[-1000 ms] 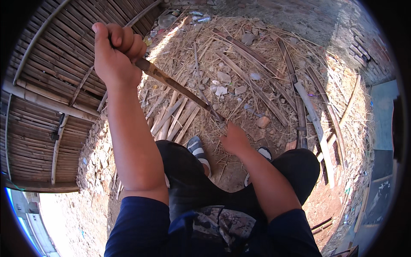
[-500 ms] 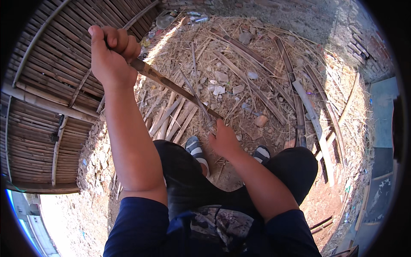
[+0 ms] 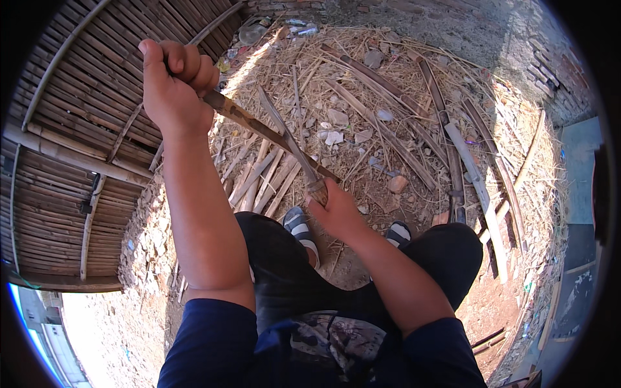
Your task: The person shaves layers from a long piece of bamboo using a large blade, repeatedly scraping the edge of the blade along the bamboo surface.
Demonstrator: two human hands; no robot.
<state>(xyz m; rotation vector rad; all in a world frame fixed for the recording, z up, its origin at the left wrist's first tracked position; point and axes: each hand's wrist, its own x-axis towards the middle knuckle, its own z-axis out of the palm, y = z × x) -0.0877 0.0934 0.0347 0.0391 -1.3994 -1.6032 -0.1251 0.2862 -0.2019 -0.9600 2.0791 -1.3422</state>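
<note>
Raised at the upper left, my left hand [image 3: 178, 87] is closed around one end of a brown bamboo strip [image 3: 249, 121]. The strip slants down to the right, toward my right hand [image 3: 339, 210], which is wrapped around the wooden handle of a long-bladed knife [image 3: 283, 128]. Its blade points up and left, crossing the strip near the strip's lower end. Whether the edge bites into the bamboo, I cannot tell. My right fingers partly hide the handle.
Split bamboo pieces [image 3: 265, 178] lie just ahead of my feet. Longer bamboo poles [image 3: 453, 155] stretch over straw and stones at the right. A slatted bamboo panel [image 3: 58, 226] stands at the left, and a brick wall [image 3: 446, 32] runs along the back.
The knife has turned, so its blade shows broader and its tip sits farther left and higher. More of its handle is visible. My left hand and the bamboo strip have shifted slightly right.
</note>
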